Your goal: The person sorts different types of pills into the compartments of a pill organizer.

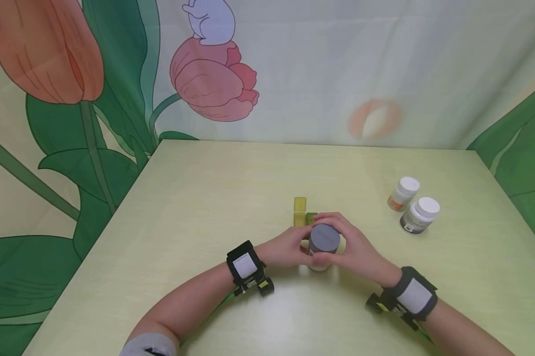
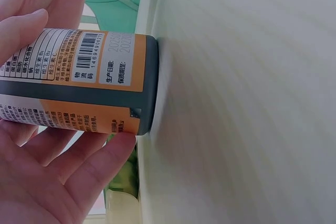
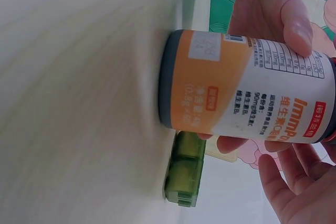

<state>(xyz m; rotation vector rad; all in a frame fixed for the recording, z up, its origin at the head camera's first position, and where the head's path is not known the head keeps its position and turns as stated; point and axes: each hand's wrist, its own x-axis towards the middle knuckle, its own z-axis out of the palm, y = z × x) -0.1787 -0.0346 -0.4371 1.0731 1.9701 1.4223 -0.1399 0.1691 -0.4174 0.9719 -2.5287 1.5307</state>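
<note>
An orange-and-white vitamin bottle point(image 3: 231, 85) with a grey cap point(image 1: 324, 238) stands upright close over the table between both hands. My left hand point(image 1: 285, 248) grips its body, thumb on the near side and fingers point(image 2: 107, 158) round the far side. Up at the top, my right hand point(image 1: 360, 251) holds the cap between thumb and forefinger. Its other fingers point(image 3: 275, 182) spread loosely beside the bottle. Just behind stands a small translucent pill box with a green section point(image 3: 184, 169) and a yellow section point(image 1: 299, 219), whose yellow lid point(image 1: 300, 203) is raised. My hands partly hide the box.
Two white pill bottles stand together at the right: a smaller one with an orange label band point(image 1: 403, 193) and a wider one with a dark band point(image 1: 420, 215). The pale table point(image 1: 196, 198) ends at a flower-printed curtain point(image 1: 303, 74).
</note>
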